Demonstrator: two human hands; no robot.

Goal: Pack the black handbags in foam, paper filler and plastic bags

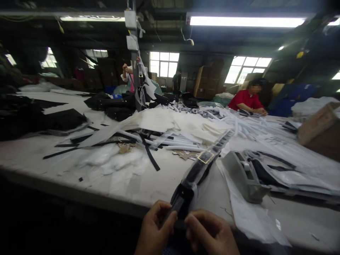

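At the bottom of the view, near the table's front edge, my left hand (154, 228) and my right hand (209, 232) both close on the near end of a long black strap (199, 168). The strap is wrapped in a clear plastic sleeve and carries a small gold square ring midway. It stretches away from me across the white table (39, 156) toward the upper right. The fingers of both hands curl round the strap's dark end piece.
A grey tape dispenser (245, 177) stands right of the strap. Piles of white wrapping, white strips, black straps and black bags (114, 104) cover the table. A cardboard box (321, 129) sits at far right. A person in red (247, 101) works at the far side; another stands further back.
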